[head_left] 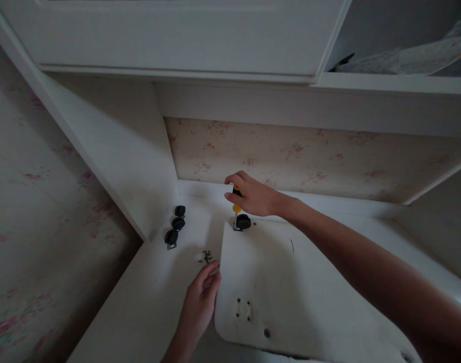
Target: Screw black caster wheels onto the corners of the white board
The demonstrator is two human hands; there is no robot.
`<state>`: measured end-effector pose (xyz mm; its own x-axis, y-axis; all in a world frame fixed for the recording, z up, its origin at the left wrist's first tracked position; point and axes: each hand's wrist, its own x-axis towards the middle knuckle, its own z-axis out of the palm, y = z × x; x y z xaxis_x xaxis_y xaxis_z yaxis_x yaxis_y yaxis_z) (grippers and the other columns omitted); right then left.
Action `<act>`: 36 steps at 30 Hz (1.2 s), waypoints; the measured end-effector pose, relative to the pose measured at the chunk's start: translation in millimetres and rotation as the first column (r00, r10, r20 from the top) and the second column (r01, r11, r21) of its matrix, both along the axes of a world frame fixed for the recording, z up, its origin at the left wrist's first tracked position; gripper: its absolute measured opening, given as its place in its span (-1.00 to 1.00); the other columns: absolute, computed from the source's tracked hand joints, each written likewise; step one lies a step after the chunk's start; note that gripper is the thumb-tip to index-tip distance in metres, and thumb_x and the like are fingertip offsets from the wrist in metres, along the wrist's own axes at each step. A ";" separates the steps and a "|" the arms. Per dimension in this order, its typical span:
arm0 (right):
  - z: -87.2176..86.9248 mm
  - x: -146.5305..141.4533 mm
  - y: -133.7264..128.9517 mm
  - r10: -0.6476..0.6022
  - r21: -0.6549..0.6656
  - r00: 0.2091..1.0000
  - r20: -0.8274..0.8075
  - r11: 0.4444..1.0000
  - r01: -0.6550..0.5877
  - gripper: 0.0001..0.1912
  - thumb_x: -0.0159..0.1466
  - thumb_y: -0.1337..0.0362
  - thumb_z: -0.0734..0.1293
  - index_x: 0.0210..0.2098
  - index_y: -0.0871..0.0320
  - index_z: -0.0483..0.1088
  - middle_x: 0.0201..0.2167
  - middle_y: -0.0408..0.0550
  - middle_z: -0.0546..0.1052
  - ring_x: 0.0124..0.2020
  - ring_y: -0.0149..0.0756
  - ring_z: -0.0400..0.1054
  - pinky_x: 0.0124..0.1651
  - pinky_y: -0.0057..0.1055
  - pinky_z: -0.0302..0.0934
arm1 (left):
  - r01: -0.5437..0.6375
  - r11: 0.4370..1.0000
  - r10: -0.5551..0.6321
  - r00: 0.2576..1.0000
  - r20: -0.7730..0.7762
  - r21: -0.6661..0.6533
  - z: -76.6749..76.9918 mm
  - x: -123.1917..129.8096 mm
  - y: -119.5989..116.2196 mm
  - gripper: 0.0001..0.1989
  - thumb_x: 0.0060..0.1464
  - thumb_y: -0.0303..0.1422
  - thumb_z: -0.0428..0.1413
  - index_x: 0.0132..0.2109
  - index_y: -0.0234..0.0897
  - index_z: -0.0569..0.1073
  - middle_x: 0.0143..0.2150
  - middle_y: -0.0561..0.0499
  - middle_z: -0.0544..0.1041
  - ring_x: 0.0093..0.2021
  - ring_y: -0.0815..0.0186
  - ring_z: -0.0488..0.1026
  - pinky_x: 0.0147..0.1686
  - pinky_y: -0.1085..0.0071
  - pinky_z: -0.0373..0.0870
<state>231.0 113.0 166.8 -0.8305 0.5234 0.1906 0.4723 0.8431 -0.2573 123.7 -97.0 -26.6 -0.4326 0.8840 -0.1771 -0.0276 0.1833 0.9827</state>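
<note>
My right hand (249, 194) is closed around the yellow and black handle of a screwdriver (237, 207), held upright. Its shaft reaches down to the metal plate of a black caster wheel (244, 221) at the far left corner of a white board (275, 282). My left hand (202, 292) rests at the board's left edge, fingers curled against it; whether they pinch anything small is hidden. Just beyond those fingers lies a small pile of dark screws (206, 256). Several screw holes form a square mark (243, 309) near the board's front left corner.
Three more caster wheels (178, 223) stand in a row at the left, beside a white side panel (120, 151). A white cabinet (177, 40) overhangs the work surface. Behind is a flowered wall (290, 156). A thin dark piece (292, 245) lies on the board.
</note>
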 end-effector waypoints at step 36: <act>11.1 6.0 -6.0 0.059 0.016 0.985 0.159 0.998 -0.062 -0.57 0.25 0.25 0.35 0.10 0.04 0.27 0.09 0.01 0.48 -0.12 -0.25 0.45 -0.13 -0.39 0.24 | 0.020 1.000 -0.021 0.999 -0.035 -0.013 5.4 0.2 -0.4 -0.58 0.08 -0.08 0.13 -0.01 -0.22 0.55 0.07 -0.17 0.62 0.09 0.06 0.55 0.13 0.14 0.43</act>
